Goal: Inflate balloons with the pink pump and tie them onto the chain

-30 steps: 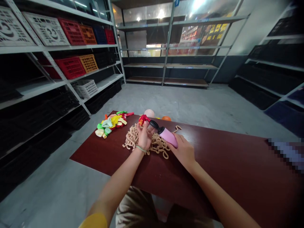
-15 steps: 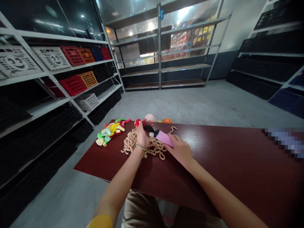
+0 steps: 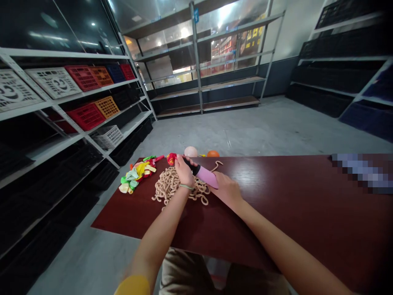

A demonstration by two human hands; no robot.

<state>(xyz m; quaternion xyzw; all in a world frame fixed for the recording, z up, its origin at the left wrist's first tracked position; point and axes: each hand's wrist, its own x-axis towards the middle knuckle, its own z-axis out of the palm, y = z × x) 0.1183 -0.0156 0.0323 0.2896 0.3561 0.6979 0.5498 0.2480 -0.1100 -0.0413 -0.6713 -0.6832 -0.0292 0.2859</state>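
My left hand is closed around the black nozzle end of a pink and black balloon pump, with a red balloon marked in yellow at its fingers. The balloon is small and puckered. My right hand grips the pink barrel of the pump from the other end. Under both hands lies a heap of beige, curly cord-like pieces. Left of the heap is a pile of limp balloons in green, yellow, white and red. My fingers hide where balloon and nozzle meet.
A pale round balloon and an orange one show past the far edge of the dark red table. A blurred-out object lies at the right. Shelves with crates stand on the left.
My left hand's fingers have closed in around the nozzle and the red balloon; they were more spread before. The view has turned slightly right.
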